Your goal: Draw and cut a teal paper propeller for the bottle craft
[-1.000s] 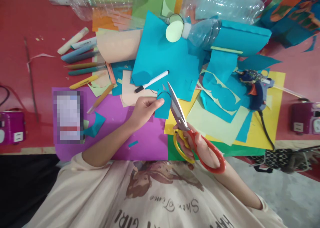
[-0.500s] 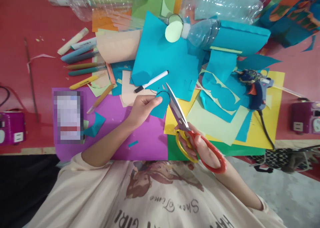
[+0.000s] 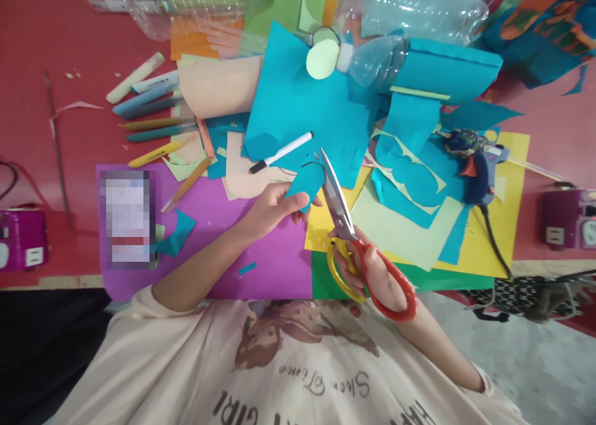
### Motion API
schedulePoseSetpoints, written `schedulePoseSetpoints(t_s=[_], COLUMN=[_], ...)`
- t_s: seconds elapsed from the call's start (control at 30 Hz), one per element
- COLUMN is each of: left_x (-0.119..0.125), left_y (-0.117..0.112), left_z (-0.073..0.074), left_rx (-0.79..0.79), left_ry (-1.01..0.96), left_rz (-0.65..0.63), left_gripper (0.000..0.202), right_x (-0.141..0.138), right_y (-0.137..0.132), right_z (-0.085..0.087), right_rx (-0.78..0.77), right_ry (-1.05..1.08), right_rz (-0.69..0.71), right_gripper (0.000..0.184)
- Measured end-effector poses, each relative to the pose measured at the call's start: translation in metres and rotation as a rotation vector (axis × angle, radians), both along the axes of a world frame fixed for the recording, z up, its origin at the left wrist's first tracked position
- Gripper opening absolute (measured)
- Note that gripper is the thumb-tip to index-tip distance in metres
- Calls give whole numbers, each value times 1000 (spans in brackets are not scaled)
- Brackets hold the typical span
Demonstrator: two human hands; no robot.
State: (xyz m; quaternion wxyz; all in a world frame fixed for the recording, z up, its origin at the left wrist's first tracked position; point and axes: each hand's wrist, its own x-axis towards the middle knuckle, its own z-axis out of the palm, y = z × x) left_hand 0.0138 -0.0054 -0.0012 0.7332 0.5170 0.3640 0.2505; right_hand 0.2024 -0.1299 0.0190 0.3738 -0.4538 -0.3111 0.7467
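Between thumb and fingers, my left hand grips a small piece of blue paper with a dark curved line along its upper edge. My right hand is closed round the red and yellow handles of a pair of scissors. Their blades point up and away, nearly together, right beside the paper's right edge; whether they touch it I cannot tell. Just beyond the paper lies a white marker with a black cap, partly over a large blue sheet.
On the right a blue glue gun lies on yellow paper. A plastic bottle wrapped in blue paper lies at the back. Cut scraps spread right of the scissors. Several markers and a phone are on the left.
My left hand has turned the blue paper and shifted it slightly right, with more fingers showing beneath it. The scissors have moved slightly right, their blades closer together.
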Motion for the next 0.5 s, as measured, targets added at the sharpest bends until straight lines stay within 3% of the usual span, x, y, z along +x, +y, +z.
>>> schedulePoseSetpoints(t_s=[0.07, 0.23, 0.5], left_x=[3, 6, 3], left_y=[-3, -4, 0], left_z=[0, 0, 8], left_rx=[-1, 103, 268], left_ry=[49, 82, 157], left_rz=[41, 295, 274], left_gripper=[56, 43, 37], right_x=[-2, -4, -1], right_y=[-2, -5, 2], right_z=[-2, -4, 13], right_rx=[-19, 10, 66], right_ry=[-15, -46, -61], right_rz=[0, 11, 111], right_gripper=[48, 50, 61])
